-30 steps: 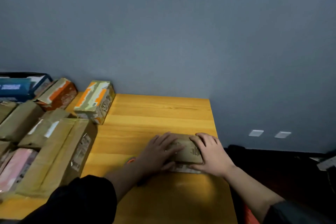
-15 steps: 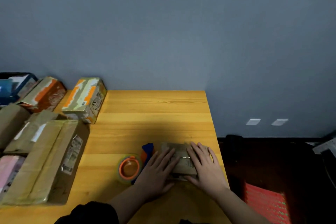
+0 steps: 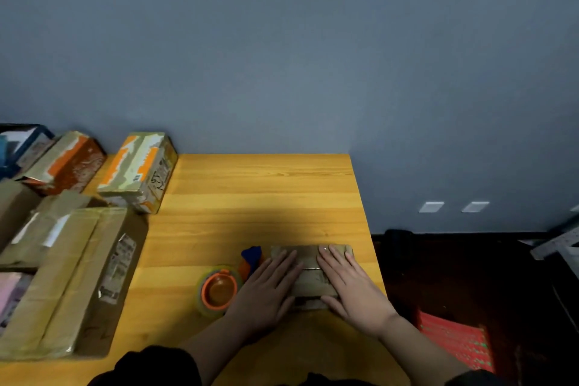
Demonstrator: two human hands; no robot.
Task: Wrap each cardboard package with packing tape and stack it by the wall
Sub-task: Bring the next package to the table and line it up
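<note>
Pressing flat on small brown cardboard package [image 3: 308, 273] (tape-glossy top), left hand [image 3: 266, 288] spread, right hand [image 3: 351, 285] spread

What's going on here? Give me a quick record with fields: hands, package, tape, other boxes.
hands: left hand and right hand lie flat, fingers straight, pressing on the small package
package: small package, near the table's right edge
tape: tape roll with orange core, left of the hands
other boxes: cardboard boxes crowd the table's left side
</note>
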